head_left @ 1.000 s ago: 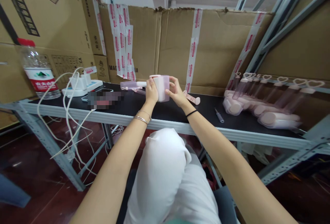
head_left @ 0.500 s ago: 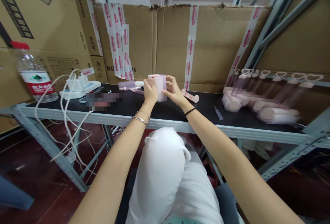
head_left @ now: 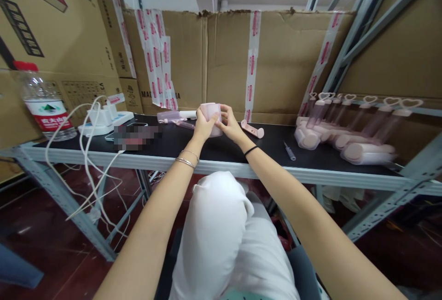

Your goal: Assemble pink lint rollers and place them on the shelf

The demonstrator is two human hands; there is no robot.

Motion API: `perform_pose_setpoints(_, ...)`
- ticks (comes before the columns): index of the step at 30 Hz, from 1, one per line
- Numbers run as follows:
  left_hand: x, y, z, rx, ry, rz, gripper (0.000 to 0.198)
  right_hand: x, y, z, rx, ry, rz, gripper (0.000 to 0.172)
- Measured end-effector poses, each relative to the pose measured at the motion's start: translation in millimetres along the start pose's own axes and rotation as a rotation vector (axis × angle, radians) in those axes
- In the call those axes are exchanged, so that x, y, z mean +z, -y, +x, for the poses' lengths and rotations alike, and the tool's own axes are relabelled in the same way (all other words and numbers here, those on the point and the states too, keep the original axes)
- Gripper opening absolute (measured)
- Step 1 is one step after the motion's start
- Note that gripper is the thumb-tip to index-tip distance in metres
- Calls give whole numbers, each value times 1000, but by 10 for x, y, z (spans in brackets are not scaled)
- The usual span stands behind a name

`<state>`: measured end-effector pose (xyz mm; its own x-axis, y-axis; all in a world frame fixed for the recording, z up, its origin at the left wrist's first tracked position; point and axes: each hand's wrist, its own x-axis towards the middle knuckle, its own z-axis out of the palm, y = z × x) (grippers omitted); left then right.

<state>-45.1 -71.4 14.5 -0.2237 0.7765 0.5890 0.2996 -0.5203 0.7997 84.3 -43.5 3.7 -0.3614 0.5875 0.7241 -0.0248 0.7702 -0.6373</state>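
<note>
Both hands meet around a pale pink cylindrical piece [head_left: 211,110] above the black shelf. My left hand [head_left: 204,125] wraps its left side, thumb across the front. On the right side, my right hand [head_left: 228,123] grips it with curled fingers and thumb. Part of the piece is hidden behind the fingers. Just right of my right hand lies a small pink bracket-like part [head_left: 252,129]. Behind and left of my left hand lie a purple translucent tube with a white end [head_left: 169,116] and a thin pinkish strip [head_left: 184,124].
A small screwdriver [head_left: 289,151] lies right of centre. Several pink devices with heart-shaped loops [head_left: 368,141] crowd the right end. At left are a water bottle [head_left: 51,111], a power strip [head_left: 120,119], white cables and a phone [head_left: 113,135]. Cardboard [head_left: 228,60] stands behind.
The pink piece has turned in my hands, and my left thumb now lies across its front. The view has shifted slightly.
</note>
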Motion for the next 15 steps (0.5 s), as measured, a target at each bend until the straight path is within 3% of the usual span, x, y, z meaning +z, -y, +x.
perform_pose_setpoints(3,-18,-2,18,-66,-43,36,54,5,-57,19,74,15,-56,84)
perform_pose_setpoints(6,-40,-12,22,-100,-116,145,57,-8,-90,41,129,-35,-242,55)
perform_pose_setpoints(9,-59,-48,-13,-118,-101,317,66,-43,-114,53,238,-179,-456,33)
perform_pose_setpoints(11,-64,-76,-42,-105,-55,398,73,-69,-134,51,322,-261,-541,28)
perform_pose_setpoints(15,-48,-95,-60,-91,2,466,84,-100,-166,44,384,-345,-615,33)
